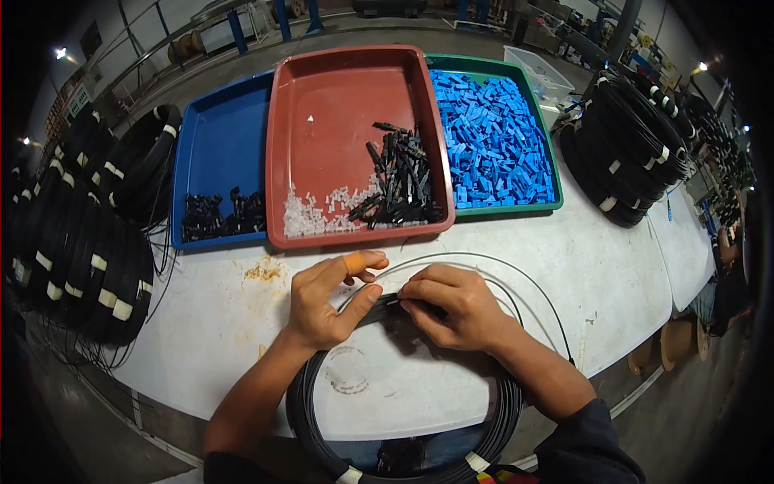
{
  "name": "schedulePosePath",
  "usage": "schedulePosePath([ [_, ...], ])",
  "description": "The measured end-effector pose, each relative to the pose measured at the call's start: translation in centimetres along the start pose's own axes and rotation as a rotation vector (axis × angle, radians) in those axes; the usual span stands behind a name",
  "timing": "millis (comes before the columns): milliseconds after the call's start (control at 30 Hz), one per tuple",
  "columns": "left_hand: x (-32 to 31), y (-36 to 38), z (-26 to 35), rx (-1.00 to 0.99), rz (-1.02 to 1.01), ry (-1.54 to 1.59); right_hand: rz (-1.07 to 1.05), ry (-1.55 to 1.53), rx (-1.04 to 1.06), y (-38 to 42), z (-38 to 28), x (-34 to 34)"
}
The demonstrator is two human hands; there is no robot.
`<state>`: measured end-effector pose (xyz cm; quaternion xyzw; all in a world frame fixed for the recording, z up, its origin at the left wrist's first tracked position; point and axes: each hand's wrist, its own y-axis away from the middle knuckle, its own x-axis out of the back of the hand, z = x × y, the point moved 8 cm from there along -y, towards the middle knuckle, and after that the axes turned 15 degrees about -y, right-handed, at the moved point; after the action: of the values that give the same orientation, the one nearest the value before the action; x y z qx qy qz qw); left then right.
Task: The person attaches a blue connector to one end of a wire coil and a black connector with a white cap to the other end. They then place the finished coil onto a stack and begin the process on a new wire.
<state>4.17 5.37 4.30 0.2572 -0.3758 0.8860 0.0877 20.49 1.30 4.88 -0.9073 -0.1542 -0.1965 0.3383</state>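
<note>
Cable coil [304, 411], black and wound in a wide ring, lies partly on the white table [621, 274], its lower part reaching over the near edge toward the person's body, with pale tape wraps [476, 462] at the bottom. At the top of the ring, the left hand [322, 302] is open, thumb and fingers apart and curved beside the bundled strands, an orange band [355, 263] around one finger. Facing it, the right hand [459, 306] is closed in a pinch on the coil, its fingertips meeting at the strands; the exact bit between them is too small to tell. One thin strand [528, 278] arcs away from the ring to the right. Beyond the hands, three trays sit side by side: a blue tray [222, 145] with small black parts [230, 218], a red tray [347, 97] with clear pieces [310, 219] and longer black pieces [407, 177], and a green tray [508, 210] filled with bright blue pieces [492, 145]. More black coils [72, 250] are piled at the left, and another stack of coils [621, 153] stands at the right, near a translucent bin [538, 71].
</note>
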Motion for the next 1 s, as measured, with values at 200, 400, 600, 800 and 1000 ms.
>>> schedulePosePath([
  [200, -0.1, -3.0, 1.7, -0.274, -0.177, -0.249, -0.017, -0.058, -0.035, 0.0, 0.5, 0.0],
  [400, -0.6, -9.3, -0.9, -0.291, -0.111, -0.39, -0.016, -0.076, -0.079, 0.0, 0.8, 0.2],
  [600, -4.8, -15.8, -4.1, -0.311, -0.139, -0.384, -0.036, -0.093, -0.099, -0.1, 1.1, 0.3],
  [800, -9.3, -18.8, -4.9, -0.499, -0.295, -0.742, -0.03, -0.12, -0.131, -0.1, 1.2, 0.4],
  [1000, -10.0, -19.0, -4.9, -0.515, -0.271, -0.71, -0.034, -0.094, -0.109, -0.1, 1.0, 0.5],
])
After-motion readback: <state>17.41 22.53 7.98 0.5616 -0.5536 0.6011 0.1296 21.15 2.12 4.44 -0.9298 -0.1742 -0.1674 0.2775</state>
